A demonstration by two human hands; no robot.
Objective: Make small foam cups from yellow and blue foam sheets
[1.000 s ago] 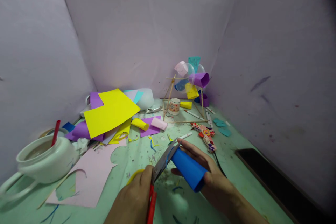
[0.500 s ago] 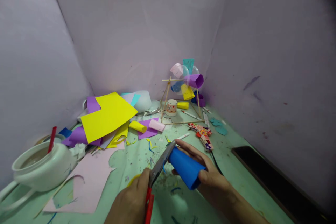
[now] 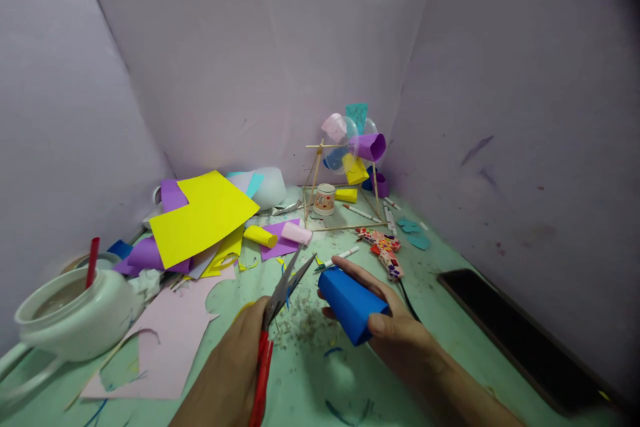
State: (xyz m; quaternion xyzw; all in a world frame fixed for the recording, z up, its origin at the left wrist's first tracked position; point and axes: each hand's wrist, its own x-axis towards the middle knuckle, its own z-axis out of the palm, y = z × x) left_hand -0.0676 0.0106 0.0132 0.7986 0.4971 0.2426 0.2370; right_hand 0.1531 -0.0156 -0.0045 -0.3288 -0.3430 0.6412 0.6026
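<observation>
My left hand is wrapped round the handles of the scissors, which have red handle parts and blades spread a little apart. The blades point up and away, left of the blue paper cup shape and apart from it. Around that blue paper piece, my right hand curls with the thumb at its near end and fingers along its far side. Narrow blue paper scraps lie on the green tabletop below.
At the back stands a stick frame carrying a wheel with coloured paper cups. A glue gun lies in front of it. Yellow paper, pink paper and a white pot are on the left. A dark phone-like slab lies right.
The scissors have drawn away to the left from the blue paper piece, and their blades have opened. My right hand still holds the piece. The view has tilted down slightly.
</observation>
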